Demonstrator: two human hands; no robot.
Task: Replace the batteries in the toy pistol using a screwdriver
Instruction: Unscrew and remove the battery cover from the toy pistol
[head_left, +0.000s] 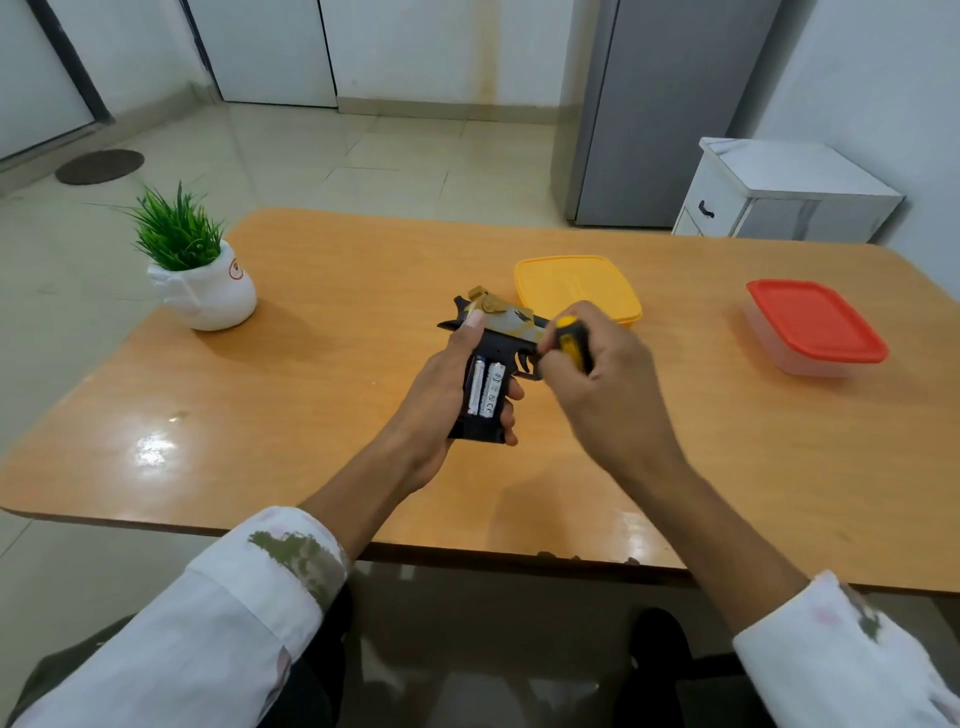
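At the centre of the frame, above the table (311, 415), the left hand (441, 395) grasps the toy pistol (498, 332) by its grip with the thumb up along the back. It turns the open side toward the viewer, so the two batteries (485, 387) in the handle lie exposed and within reach. Just right of it, the right hand (613, 395) is clenched round the yellow-and-black screwdriver (571, 343) near the trigger. Its tip is hidden and blurred, so I cannot tell what it touches. Probably the batteries are about to be levered out. A yellow box (576, 286) sits behind, a red-lidded box (815, 322) at right, and a potted plant (202, 280) at upper left.
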